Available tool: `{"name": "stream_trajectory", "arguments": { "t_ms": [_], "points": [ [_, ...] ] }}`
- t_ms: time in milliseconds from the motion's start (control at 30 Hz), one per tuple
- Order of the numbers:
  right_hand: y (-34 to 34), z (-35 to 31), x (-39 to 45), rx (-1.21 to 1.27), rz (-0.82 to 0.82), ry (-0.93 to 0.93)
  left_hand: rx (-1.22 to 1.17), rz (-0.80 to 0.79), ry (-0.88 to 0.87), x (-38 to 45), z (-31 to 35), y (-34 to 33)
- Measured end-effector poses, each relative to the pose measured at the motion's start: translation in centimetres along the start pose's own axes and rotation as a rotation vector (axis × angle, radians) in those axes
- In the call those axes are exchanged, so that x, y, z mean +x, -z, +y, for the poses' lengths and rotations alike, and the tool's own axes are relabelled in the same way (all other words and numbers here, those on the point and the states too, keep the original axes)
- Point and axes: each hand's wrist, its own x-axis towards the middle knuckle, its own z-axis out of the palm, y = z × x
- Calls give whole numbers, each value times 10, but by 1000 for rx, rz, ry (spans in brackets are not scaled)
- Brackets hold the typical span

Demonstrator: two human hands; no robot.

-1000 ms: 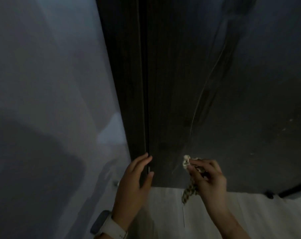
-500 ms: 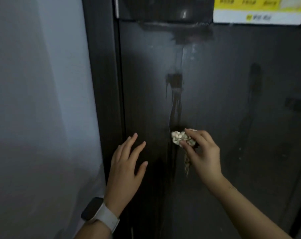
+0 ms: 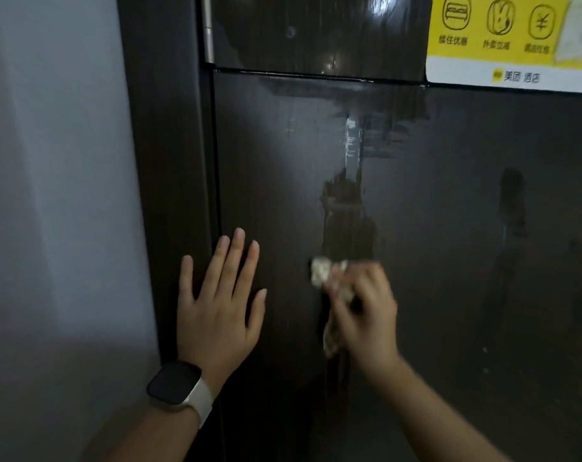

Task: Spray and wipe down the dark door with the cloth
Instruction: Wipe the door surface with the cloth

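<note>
The dark door fills the middle and right of the view, with wet streaks and smears running down its centre. My right hand grips a small crumpled, patterned cloth and holds it against the door below a wet streak; the hand is motion-blurred. My left hand, a smartwatch on its wrist, lies flat with fingers spread on the door's left edge next to the frame. No spray bottle is in view.
A pale wall stands to the left of the dark door frame. A metal hinge sits at the top of the door's left edge. A yellow and white sticker is on the door at the upper right.
The view has risen from the door's bottom edge to its middle. My right hand has carried the cloth up the door. My left hand has moved up and flattened against the door edge.
</note>
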Motion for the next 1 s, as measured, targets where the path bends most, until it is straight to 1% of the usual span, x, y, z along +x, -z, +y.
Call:
{"name": "stream_trajectory", "arguments": {
  "t_ms": [33,67,100,133,167,200,233,267,300,333,367,433,500,567,700,733,800,867,900,1000],
  "points": [
    [-10,17,-45,-40,-73,12,2,24,-5,-1,0,-2],
    [-13,32,-80,-111,-199,-24,5,39,-5,-1,-1,-2],
    [-12,44,-119,-132,-343,-50,8,48,-4,-1,-1,-2],
    [-8,58,-150,-191,-345,-39,12,51,-6,-1,-1,-2],
    [-5,67,-170,-187,-329,-10,18,49,-9,-1,-1,-1],
    [1,61,-171,-160,-403,28,25,46,-13,0,0,-1],
    [-4,49,-159,-107,-513,47,28,44,-16,0,-1,-1],
    [0,33,-129,-101,-414,84,23,46,-16,0,0,-1],
    [3,14,-93,-25,-327,68,15,53,-11,0,0,-1],
    [9,-1,-55,-10,-227,97,10,60,-6,0,0,-1],
    [6,6,-30,-43,-143,111,9,66,-3,0,1,-1],
    [9,3,24,-72,-36,49,14,71,-5,-1,1,0],
    [6,0,39,-70,51,35,23,72,-10,-1,0,-1],
    [4,3,10,-51,7,75,31,70,-9,0,0,0],
    [1,27,-113,-87,-379,147,21,82,-5,0,1,0],
    [3,32,-130,-98,-455,159,18,82,-3,0,1,0],
    [10,33,-124,-107,-519,203,15,80,-2,0,1,0],
    [15,24,-83,-135,-463,252,24,78,0,0,2,0],
    [15,18,-57,-145,-381,255,28,76,1,0,2,0],
    [8,10,6,-121,-92,169,50,67,-1,-1,1,-1]
  ]
}}
